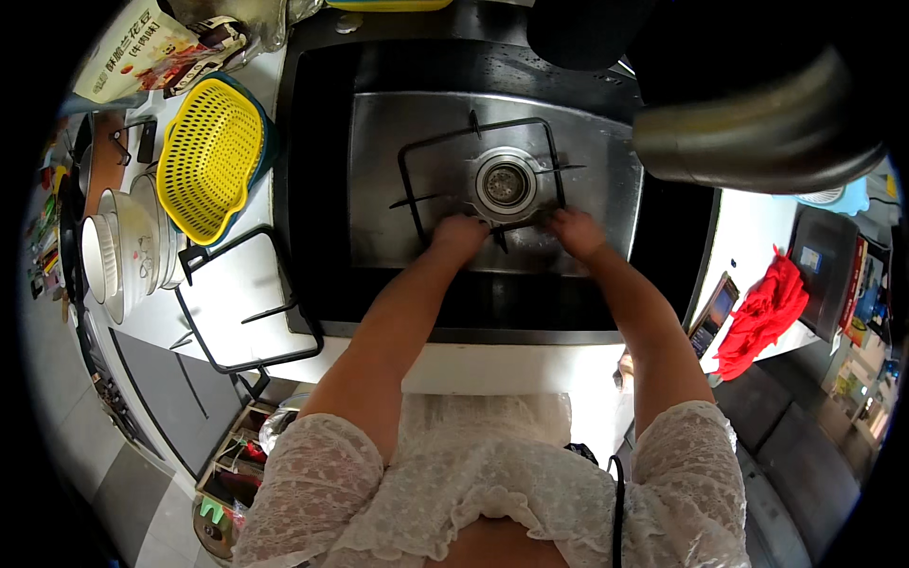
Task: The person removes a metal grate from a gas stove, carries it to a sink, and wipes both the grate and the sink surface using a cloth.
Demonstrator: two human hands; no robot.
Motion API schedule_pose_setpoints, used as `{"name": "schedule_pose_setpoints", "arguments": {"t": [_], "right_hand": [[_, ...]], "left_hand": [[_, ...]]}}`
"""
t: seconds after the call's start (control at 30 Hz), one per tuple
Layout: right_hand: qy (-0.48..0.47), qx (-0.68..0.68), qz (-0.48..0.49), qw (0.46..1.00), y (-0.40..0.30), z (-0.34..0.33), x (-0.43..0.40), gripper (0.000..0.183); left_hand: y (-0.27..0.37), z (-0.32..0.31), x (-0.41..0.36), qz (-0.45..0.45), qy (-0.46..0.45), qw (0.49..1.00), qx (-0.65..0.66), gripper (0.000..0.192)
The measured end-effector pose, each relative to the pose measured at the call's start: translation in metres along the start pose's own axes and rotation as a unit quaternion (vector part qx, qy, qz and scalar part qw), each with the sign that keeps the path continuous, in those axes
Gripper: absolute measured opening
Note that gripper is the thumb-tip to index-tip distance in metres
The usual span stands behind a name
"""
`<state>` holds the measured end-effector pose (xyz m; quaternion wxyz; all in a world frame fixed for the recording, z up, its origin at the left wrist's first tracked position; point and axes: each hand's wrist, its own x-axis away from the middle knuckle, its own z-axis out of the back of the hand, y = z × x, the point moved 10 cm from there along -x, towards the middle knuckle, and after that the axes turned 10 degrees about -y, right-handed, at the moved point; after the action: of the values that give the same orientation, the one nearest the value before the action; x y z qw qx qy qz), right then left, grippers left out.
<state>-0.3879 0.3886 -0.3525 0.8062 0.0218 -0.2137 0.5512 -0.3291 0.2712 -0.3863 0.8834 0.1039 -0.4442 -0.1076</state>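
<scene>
A black pan-support grate (474, 128) from a gas stove stands in the stainless steel sink (383, 234), around the round drain strainer (506, 184). My left hand (461, 238) is closed around its near bar, left of the short middle prong. At the near right corner, my right hand (577, 233) grips the frame too. Blur and shadow hide the fingertips, and I cannot tell whether a dark scrubber sits under the right fingers. A second black grate (270, 363) lies on the white counter left of the sink, partly over its front edge.
A yellow colander (209, 160) nested in a teal basin and stacked white bowls (124, 248) stand at left. The metal faucet (738, 145) reaches in from the right. A phone (714, 316) and red cloth (763, 316) lie on the right counter.
</scene>
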Motion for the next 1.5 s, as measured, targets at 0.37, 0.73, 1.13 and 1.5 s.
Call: {"name": "schedule_pose_setpoints", "arguments": {"t": [0.37,0.73,1.13,1.5], "right_hand": [[-0.017,-0.024,0.003,1.0,-0.013,0.001,-0.006,0.024],[-0.032,-0.004,0.031,0.999,-0.053,-0.006,-0.036,0.025],[0.02,-0.021,0.027,0.999,-0.054,-0.008,-0.034,0.016],[0.006,-0.029,-0.095,0.995,0.016,-0.003,0.005,0.018]], "left_hand": [[-0.001,0.004,0.005,0.019,0.002,1.0,0.015,0.026],[-0.005,-0.001,-0.002,0.003,0.055,0.998,0.006,0.025],[0.001,0.005,0.007,-0.001,-0.007,1.0,0.03,0.027],[0.001,0.004,-0.007,0.002,0.013,1.0,0.02,0.027]]}}
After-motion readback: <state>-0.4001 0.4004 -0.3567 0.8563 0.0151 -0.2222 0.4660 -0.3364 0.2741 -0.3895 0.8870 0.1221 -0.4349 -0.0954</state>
